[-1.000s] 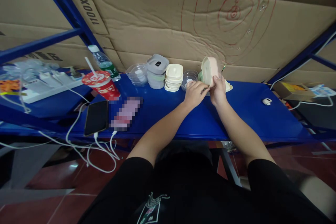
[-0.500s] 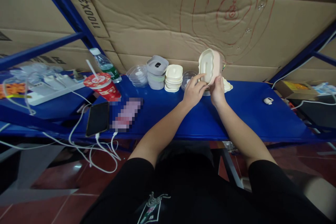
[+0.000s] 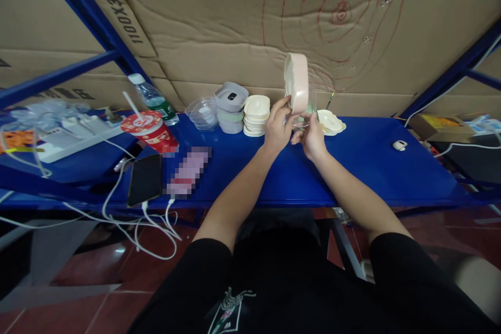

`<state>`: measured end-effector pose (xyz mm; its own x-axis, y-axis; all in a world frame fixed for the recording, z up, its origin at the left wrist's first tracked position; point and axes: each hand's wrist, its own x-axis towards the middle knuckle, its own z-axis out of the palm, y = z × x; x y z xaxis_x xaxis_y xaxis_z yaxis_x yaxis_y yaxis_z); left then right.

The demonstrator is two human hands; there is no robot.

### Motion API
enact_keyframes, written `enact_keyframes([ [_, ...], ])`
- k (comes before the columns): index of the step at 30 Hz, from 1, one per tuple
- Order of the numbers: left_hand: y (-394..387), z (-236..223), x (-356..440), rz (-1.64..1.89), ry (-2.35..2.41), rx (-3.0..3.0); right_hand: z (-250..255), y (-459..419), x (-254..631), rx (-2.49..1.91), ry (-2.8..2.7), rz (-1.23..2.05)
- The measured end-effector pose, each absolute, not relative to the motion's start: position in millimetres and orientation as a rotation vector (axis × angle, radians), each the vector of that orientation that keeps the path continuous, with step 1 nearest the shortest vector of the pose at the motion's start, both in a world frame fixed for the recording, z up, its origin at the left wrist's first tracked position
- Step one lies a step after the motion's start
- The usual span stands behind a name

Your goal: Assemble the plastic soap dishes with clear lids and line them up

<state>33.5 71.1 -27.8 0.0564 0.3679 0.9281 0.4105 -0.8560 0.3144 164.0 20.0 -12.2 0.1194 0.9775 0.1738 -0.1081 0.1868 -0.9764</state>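
Observation:
Above the table, a pale pink container (image 3: 300, 83) with a wavy edge and a cream inside is tilted on its side. My left hand (image 3: 278, 125) grips its lower end with curled fingers. Just behind the container shows a clear plastic piece (image 3: 312, 99), its full shape partly hidden. The fingers of my right hand (image 3: 312, 138) are closed on the lower part of this clear piece. Right of my right hand, a cream wavy-edged lid-like piece (image 3: 331, 122) lies on the table. On the other side, close to my left hand, stands a stack of cream square containers (image 3: 257, 115).
Grey stacked containers (image 3: 230, 104) and clear plastic bowls (image 3: 201, 113) stand farther left. Beyond them are a water bottle (image 3: 154, 99), a red drink cup (image 3: 151, 133) and a phone (image 3: 144, 180) on a cable. A small white case (image 3: 400, 145) lies right on the blue table (image 3: 368, 167).
The pink container has turned from facing me to nearly edge-on and moved slightly left. My right hand has come off its side, and the clear piece now shows apart behind it.

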Motion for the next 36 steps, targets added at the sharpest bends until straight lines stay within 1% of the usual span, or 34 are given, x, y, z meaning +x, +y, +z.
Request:
enact_keyframes([
  [3,70,-27,32,-2.055,-0.937,-2.169,-17,19,159,-1.042,-1.142,1.017],
  [8,76,-27,26,-2.162,-1.148,-1.986,-24,20,158,-1.069,-1.163,1.068],
  [14,80,-29,27,-2.120,-1.155,-1.849,-27,37,159,-1.168,-1.180,1.094],
  [20,71,-24,31,-2.144,-1.080,-1.974,-28,39,166,-1.174,-1.232,0.962],
  [23,68,-23,33,-2.089,-1.075,-2.107,-24,34,173,-1.092,-1.241,0.809],
  [26,62,-22,35,-1.917,-1.106,-2.240,-15,27,184,-1.007,-1.226,0.673],
  [31,51,-23,43,-1.606,-1.138,-2.455,-2,20,197,-0.962,-1.334,0.642],
  [33,50,-26,45,-1.595,-1.105,-2.506,-1,21,199,-0.969,-1.354,0.659],
  [36,56,-32,47,-1.719,-1.009,-2.516,-5,30,204,-0.954,-1.325,0.681],
])
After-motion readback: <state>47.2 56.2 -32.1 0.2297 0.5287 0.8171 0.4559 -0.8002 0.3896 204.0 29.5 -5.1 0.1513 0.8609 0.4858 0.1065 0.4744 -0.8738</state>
